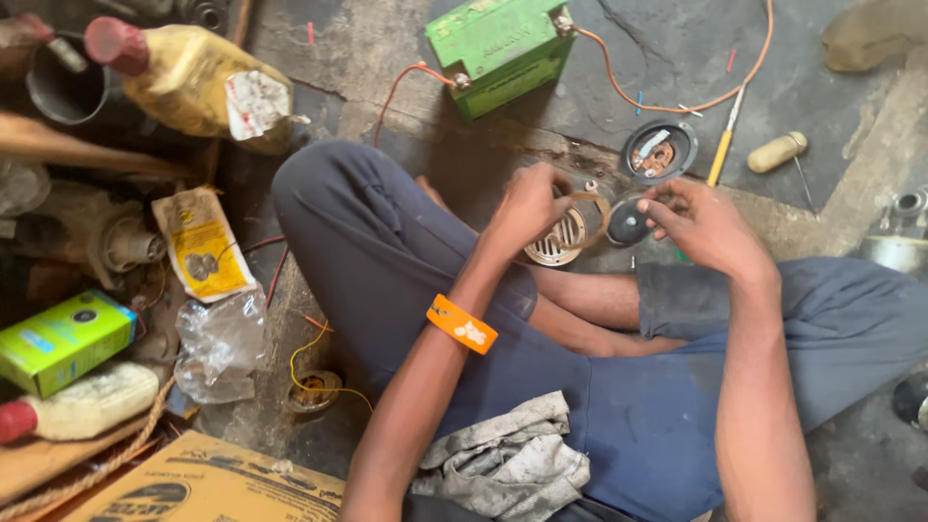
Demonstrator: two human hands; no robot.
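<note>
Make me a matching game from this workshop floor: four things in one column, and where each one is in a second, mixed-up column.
Things:
1. green battery
2. round grille part
3. grey rag
4. yellow-handled screwdriver

Places:
A. lying on the person's lap
B. held in the left hand
C. on the floor at the top, with orange wires attached
D. on the floor beside a round open part, beyond the right hand

Pairs: 1-C, 2-B, 3-A, 4-D
</note>
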